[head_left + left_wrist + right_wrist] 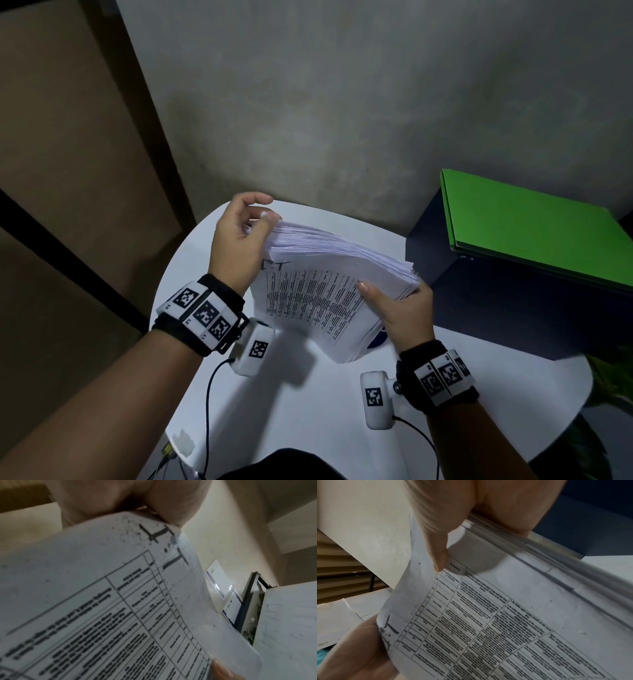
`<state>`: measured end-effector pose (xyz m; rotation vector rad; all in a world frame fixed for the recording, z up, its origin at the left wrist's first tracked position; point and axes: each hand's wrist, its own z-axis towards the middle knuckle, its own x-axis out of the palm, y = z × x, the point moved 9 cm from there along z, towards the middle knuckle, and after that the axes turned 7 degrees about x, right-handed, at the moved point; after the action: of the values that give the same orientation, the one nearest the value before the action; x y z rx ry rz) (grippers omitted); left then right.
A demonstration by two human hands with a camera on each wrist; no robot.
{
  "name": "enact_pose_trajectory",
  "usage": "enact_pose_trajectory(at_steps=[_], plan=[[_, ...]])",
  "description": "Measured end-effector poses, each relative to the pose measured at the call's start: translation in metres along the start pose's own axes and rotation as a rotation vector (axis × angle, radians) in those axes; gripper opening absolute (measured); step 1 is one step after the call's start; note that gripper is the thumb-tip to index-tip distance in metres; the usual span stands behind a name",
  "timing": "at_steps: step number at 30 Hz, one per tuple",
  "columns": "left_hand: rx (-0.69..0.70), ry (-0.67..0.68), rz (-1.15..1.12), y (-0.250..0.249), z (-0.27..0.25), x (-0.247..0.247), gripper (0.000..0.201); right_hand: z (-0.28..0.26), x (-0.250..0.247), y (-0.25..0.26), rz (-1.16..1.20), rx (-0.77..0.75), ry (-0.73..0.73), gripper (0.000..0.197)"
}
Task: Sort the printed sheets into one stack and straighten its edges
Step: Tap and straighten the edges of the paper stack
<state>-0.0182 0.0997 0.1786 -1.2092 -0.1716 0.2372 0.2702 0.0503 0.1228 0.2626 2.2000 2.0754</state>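
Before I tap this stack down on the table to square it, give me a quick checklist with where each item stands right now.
1. Right hand grips the stack at its right edge, thumb on the top sheet: ok.
2. Left hand holds the far left corner: ok, though its fingers sit loosely there.
3. Edges aligned: not ok, the sheets fan out along the far edge.
4. Stack flat: not ok, it bows between the hands.
5. Bare table under the stack for tapping: ok.
6. Loose sheets left outside the stack: cannot tell; the right wrist view shows some white paper beyond the stack.
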Motion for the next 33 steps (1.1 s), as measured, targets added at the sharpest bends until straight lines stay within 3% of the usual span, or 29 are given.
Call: enact_pose_trajectory(at_steps=[3, 5, 8, 10, 12, 14, 16, 19, 22, 25, 28, 30, 33], plan=[[0.044, 0.031, 0.078, -0.007, -0.002, 0.003, 0.02, 0.001, 0.0, -0.002, -0.004, 0.002, -0.008, 0.045], [0.04, 0.038, 0.035, -0.007, -0.002, 0.002, 0.033, 0.002, 0.0, -0.003, -0.009, 0.007, -0.017, 0.041], [0.074, 0.287, -0.09, -0.005, -0.006, 0.011, 0.095, 0.005, -0.004, -0.006, -0.004, 0.03, -0.068, 0.031], [0.035, 0.425, -0.087, 0.002, -0.013, 0.012, 0.115, 0.007, -0.006, -0.009, 0.004, 0.043, -0.094, 0.028], [0.029, 0.434, 0.029, 0.006, -0.017, 0.009, 0.099, 0.01, -0.005, -0.011, 0.003, 0.057, -0.104, 0.027], [0.066, 0.36, 0.128, 0.004, -0.017, 0.005, 0.058, 0.012, -0.002, -0.009, 0.004, 0.051, -0.094, 0.026], [0.093, 0.265, 0.093, -0.002, -0.015, -0.001, 0.04, 0.011, -0.002, -0.002, 0.012, 0.024, -0.095, 0.025], [0.048, 0.183, -0.016, 0.004, -0.014, -0.014, 0.061, 0.005, -0.005, 0.01, 0.003, -0.041, -0.078, 0.027], [-0.077, 0.356, -0.021, 0.03, -0.031, 0.0, 0.096, -0.003, -0.005, 0.011, 0.009, -0.047, -0.076, 0.038], [-0.09, 0.454, -0.046, 0.042, -0.043, 0.016, 0.106, -0.003, -0.003, 0.022, 0.074, -0.119, -0.121, 0.042], [-0.061, 0.29, -0.155, 0.035, -0.036, 0.008, 0.097, -0.003, 0.0, 0.03, 0.119, -0.16, -0.192, 0.027], [0.004, 0.161, -0.14, 0.025, -0.031, 0.0, 0.08, -0.001, -0.001, 0.034, 0.093, -0.16, -0.245, 0.011], [0.062, 0.023, -0.003, 0.017, -0.029, -0.006, 0.048, 0.0, -0.001, 0.035, 0.089, -0.157, -0.28, 0.013]])
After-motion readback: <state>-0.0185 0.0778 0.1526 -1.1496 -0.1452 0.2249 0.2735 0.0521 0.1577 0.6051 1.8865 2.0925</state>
